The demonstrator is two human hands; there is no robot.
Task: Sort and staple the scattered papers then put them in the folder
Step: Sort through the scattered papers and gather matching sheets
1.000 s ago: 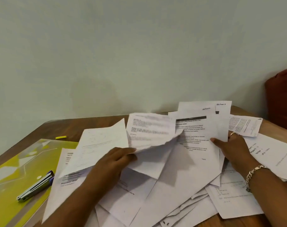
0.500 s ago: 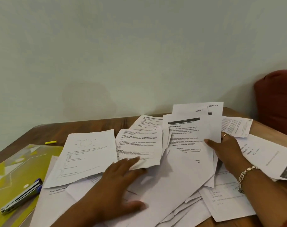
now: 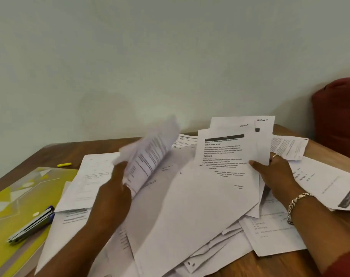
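Stapler (image 3: 31, 226): nearest on the left, it lies on the yellow-green folder (image 3: 14, 198) at the counter (image 3: 56, 154) edge.
Papers (image 3: 190, 216): a loose white pile spread over the middle of the counter, overlapping each other.
Left hand (image 3: 112, 196): fingers curled round a lifted sheet (image 3: 150, 152) – blurred, so the print is not readable.
Right hand (image 3: 276, 174): thumb pinches a printed page (image 3: 226, 156) held up over the pile (a ring and a bracelet are visible).
Yellow marker (image 3: 64, 164): further back, left of the pile.

White papers (image 3: 190, 206) lie scattered; stapler (image 3: 31, 225) rests on yellow folder (image 3: 14, 196).
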